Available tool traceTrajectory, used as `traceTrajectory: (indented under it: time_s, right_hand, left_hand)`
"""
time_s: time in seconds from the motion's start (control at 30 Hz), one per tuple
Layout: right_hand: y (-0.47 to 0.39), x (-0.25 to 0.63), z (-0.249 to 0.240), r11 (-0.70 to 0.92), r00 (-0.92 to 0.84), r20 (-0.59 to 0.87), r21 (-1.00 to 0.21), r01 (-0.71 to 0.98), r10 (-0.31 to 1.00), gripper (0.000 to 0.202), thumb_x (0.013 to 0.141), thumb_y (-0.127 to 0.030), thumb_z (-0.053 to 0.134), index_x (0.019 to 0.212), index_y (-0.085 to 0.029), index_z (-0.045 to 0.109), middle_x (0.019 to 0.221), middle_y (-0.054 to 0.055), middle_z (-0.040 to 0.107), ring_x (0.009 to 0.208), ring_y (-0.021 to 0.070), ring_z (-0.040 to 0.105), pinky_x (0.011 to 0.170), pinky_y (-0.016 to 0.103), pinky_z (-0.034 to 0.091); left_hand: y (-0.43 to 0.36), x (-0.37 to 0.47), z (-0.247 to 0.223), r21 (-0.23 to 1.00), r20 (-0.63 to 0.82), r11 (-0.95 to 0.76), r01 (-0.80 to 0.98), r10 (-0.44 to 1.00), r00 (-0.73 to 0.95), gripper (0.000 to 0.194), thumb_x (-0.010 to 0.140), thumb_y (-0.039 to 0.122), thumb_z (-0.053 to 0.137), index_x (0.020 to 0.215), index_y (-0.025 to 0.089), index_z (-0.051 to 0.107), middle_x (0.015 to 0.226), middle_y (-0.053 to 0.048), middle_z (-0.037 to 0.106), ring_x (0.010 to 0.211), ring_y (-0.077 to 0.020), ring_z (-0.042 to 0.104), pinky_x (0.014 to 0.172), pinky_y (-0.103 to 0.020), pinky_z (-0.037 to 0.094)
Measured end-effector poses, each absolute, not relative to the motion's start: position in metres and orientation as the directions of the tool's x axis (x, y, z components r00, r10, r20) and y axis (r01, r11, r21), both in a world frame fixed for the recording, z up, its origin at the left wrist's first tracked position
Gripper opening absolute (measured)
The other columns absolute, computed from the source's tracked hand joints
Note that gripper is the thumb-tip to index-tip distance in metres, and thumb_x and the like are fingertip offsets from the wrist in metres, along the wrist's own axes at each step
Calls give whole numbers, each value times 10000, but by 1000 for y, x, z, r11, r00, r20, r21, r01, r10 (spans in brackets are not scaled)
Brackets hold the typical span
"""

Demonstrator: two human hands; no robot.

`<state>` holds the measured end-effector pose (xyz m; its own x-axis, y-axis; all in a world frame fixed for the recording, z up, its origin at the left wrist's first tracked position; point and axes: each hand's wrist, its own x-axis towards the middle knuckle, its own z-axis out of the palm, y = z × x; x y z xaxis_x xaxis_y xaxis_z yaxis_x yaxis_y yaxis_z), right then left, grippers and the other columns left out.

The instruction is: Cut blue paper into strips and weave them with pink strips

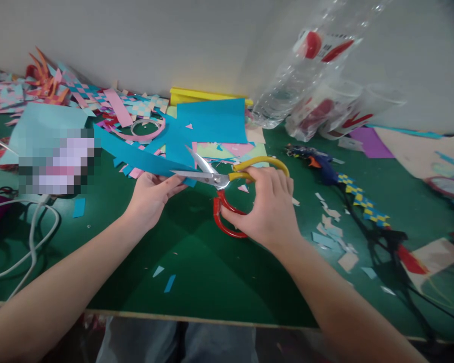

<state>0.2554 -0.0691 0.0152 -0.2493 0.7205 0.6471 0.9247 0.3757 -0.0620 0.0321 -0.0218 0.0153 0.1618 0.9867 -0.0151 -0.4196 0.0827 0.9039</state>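
Note:
My left hand (pixel 151 194) is closed on a long blue paper strip (pixel 136 156), pinched near its right end. That strip slants up and left from my fingers. In my right hand (pixel 270 201) is a pair of scissors (pixel 217 179) with one yellow and one red handle. Its blades are spread and point left, the lower one lying across the strip's right end beside my left fingertips. Behind the scissors lies a larger blue paper sheet (pixel 215 121) on the green table (pixel 196 302).
Paper scraps (pixel 7 96) and woven strips pile up at the back left. A tape roll (pixel 146 130), a plastic bottle (pixel 298 70) and plastic cups (pixel 363 108) stand or lie at the back. A white cable (pixel 34 232) loops at left. Small offcuts (pixel 335 232) lie at right.

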Motion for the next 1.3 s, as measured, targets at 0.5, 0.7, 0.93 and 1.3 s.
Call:
traceTrajectory:
  time_s: [0.5,0.7,0.93,1.3]
  right_hand:
    - [-69,255,16,380,-243,689,-50,924,682,549,776,-431,677,1216,-192,452,972,99,600,916,301,593,837,481,472]
    - [-69,256,16,406,-259,693,-53,912,673,528,796,-440,663,1213,-182,469,984,110,602,925,299,597,836,478,489]
    - [-69,256,17,418,-266,687,-60,907,676,512,811,-416,661,1222,-178,470,973,119,619,929,301,611,838,470,505]
    - [-68,258,19,425,-267,698,-60,903,665,432,821,-366,664,1183,-190,507,890,91,633,842,271,626,767,434,528]
  left_hand:
    - [-24,32,17,904,-10,87,-418,983,183,184,741,231,835,893,189,740,990,-27,777,947,-198,735,844,-306,613]
    - [-24,33,18,901,-15,96,-422,981,192,250,728,243,845,950,207,735,1028,-30,775,1017,-226,724,896,-336,600]
    - [-24,32,17,905,-13,93,-415,981,193,282,737,250,833,994,209,726,1076,-42,766,1030,-232,721,902,-339,597]
    - [-24,32,17,911,-15,83,-403,985,169,333,743,248,824,1046,193,697,1163,-65,740,1056,-237,712,900,-338,597]
